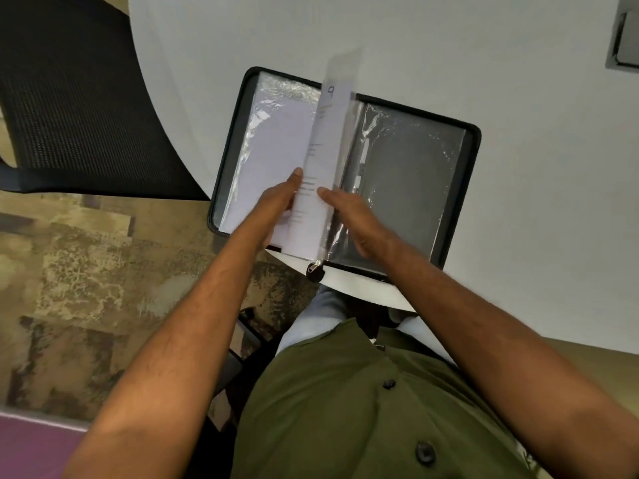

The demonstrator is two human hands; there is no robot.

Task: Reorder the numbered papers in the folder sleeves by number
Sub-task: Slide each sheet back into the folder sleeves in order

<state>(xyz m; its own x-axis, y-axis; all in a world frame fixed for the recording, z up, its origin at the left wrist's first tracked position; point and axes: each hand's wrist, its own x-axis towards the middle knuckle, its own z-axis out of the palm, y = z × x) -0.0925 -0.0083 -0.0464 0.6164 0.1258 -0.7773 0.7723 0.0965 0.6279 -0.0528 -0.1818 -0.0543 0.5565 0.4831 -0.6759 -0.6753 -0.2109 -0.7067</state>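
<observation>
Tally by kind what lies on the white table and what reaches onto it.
Folder: 1
Numbered paper held upright, marked 9: 1
Hands on it: 2, left hand and right hand
Grey object at the table's far corner: 1
Total: 5

Black folder [473,157]; white table [484,63]; olive shirt [339,409]
</observation>
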